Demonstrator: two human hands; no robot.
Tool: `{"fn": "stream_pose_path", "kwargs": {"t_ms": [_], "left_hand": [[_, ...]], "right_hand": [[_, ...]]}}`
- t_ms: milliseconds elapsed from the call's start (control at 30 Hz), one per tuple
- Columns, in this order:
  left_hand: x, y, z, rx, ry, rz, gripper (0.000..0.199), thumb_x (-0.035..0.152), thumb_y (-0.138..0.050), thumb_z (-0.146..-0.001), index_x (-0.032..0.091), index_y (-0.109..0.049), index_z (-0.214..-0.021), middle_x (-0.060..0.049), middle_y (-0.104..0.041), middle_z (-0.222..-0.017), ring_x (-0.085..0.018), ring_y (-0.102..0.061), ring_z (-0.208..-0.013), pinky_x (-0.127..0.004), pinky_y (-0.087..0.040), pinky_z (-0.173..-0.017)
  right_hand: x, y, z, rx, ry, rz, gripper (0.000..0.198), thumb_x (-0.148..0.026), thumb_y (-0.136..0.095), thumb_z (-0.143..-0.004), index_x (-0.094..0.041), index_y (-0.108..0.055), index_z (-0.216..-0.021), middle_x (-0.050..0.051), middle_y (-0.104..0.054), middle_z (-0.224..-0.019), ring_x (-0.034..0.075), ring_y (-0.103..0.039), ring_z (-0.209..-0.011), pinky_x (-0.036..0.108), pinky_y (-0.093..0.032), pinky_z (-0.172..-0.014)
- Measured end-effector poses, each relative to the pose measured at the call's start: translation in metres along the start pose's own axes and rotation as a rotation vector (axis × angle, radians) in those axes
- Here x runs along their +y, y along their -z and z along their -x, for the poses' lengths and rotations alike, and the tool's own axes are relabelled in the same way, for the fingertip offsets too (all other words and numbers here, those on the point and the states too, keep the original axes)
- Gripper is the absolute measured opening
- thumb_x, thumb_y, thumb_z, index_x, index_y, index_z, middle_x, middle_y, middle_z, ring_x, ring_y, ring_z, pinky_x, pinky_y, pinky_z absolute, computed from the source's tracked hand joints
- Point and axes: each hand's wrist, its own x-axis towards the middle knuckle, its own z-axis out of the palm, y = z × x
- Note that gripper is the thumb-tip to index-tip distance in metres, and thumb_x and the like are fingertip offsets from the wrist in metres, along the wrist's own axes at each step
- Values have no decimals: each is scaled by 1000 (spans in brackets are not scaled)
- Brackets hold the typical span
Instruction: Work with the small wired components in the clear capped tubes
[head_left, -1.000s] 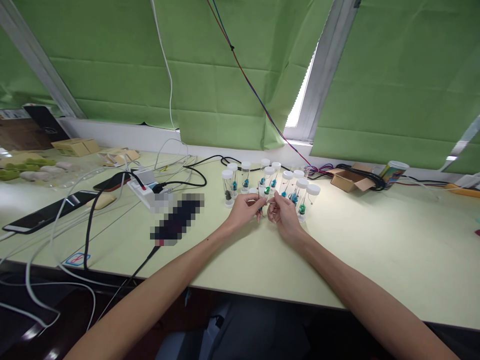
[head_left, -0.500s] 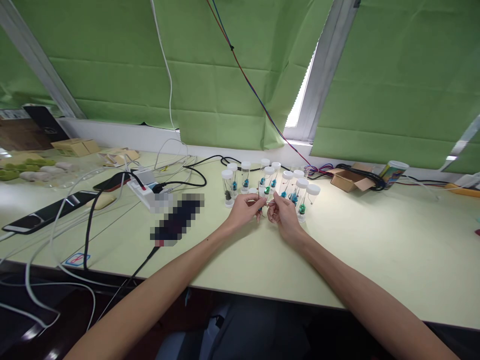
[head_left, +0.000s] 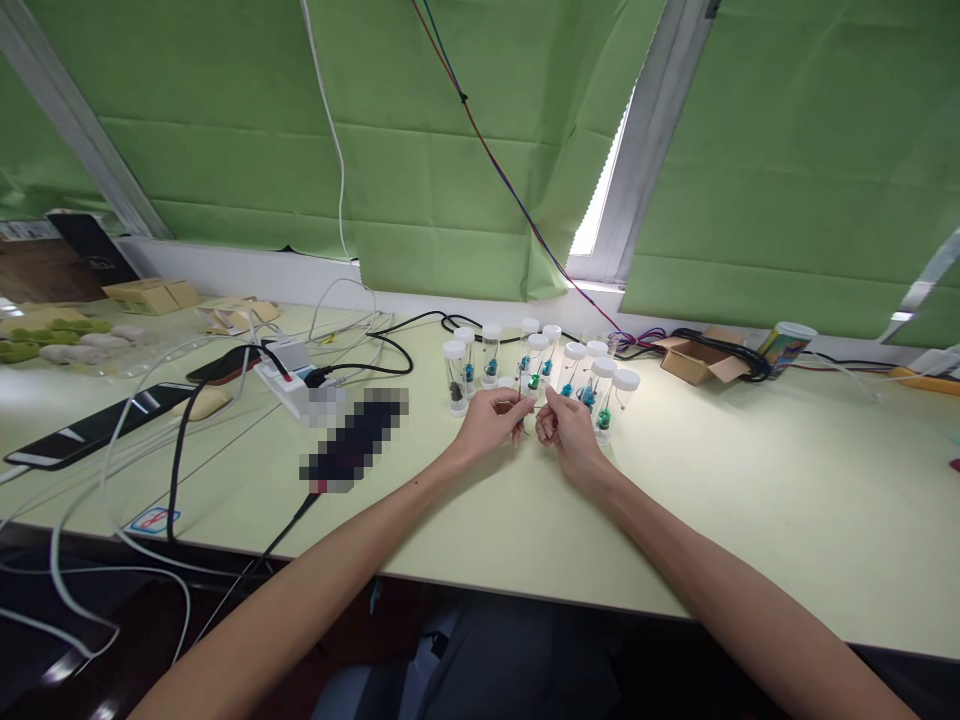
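Note:
My left hand (head_left: pixel 489 418) is closed in a pinch on a thin dark wire (head_left: pixel 520 380) that sticks up above the fingertips. A bit of blue shows at its lower end, mostly covered by the fingers. My right hand (head_left: pixel 570 425) faces it a small gap away, thumb and fingers curled together. Whatever those fingertips hold is too small to make out. Clear tubes with white caps stand close behind both hands. One at the right (head_left: pixel 604 405) has a green piece with a wire inside, one at the left (head_left: pixel 454 378) a dark piece, and several others blue pieces.
A power strip (head_left: pixel 289 390) with plugs and tangled cables covers the left of the table (head_left: pixel 750 480). A blurred-out dark device (head_left: pixel 356 440) lies left of my hands. Behind, to the right, are an open cardboard box (head_left: pixel 697 358), a black cable coil and a can (head_left: pixel 787 345).
The fingertips of my hands have drawn slightly apart, with the right ones a little back from the wire. The tubes stand where they were.

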Motion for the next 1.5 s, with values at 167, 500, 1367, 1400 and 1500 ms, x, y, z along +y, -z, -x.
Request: {"fn": "stream_pose_path", "kwargs": {"t_ms": [167,500,1367,1400,1500], "left_hand": [[1,-1,2,35,-72,-81,42,52,-60,-86,17,-62,-64,0,-54,-61,-12,-49,-54,-27,-43,-56],[1,-2,2,71,-182,-163,45,45,-59,-89,18,-59,-52,-2,-51,-65,-14,-52,-65,-26,-44,-59],[-7,0,-6,170,81,178,42,57,-70,-77,18,-58,-77,0,-58,-69,-11,-54,-46,-26,-44,-41],[-7,0,-7,170,93,201,43,58,-71,-76,18,-57,-76,0,-59,-69,-11,-54,-46,-26,-43,-40],[-7,-1,-7,145,138,260,44,58,-72,-75,17,-56,-74,-1,-60,-69,-10,-55,-46,-24,-42,-39]], "right_hand": [[1,1,-1,11,-5,32,53,-63,-72,-74,-19,-50,-53,-7,-37,-36,9,-39,-34,23,-27,-37],[1,2,-2,11,8,69,53,-62,-72,-73,-20,-48,-53,-7,-34,-36,9,-40,-35,23,-28,-38],[2,10,-3,206,212,449,49,-60,-54,-88,-20,-52,-61,-4,-45,-43,10,-40,-41,25,-32,-46],[1,9,-1,197,227,479,47,-59,-54,-88,-19,-53,-62,-4,-46,-44,10,-41,-41,25,-33,-47],[-1,7,2,162,259,556,43,-55,-54,-89,-19,-57,-66,-4,-48,-45,11,-43,-43,25,-35,-51]]}}
